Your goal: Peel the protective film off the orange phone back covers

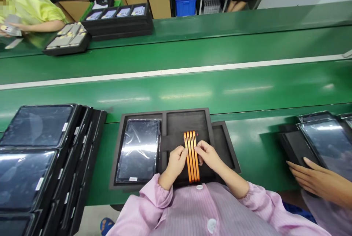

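Observation:
Several thin slabs with orange edges, like phones or phone cases on edge, stand side by side between my two hands. My left hand is closed on the left side of the bundle, thumb and fingers pressed to it. On the right side, my right hand pinches the same bundle. Below them is the right compartment of a black foam tray. In its left compartment lies a dark-screened tablet with a small white label at the bottom edge.
Tall stacks of trays with tablets stand at left. Another black tray pokes out beneath mine. At right, a co-worker's hand touches a tray with a tablet. Across the green bench, a person in yellow works beside filled trays.

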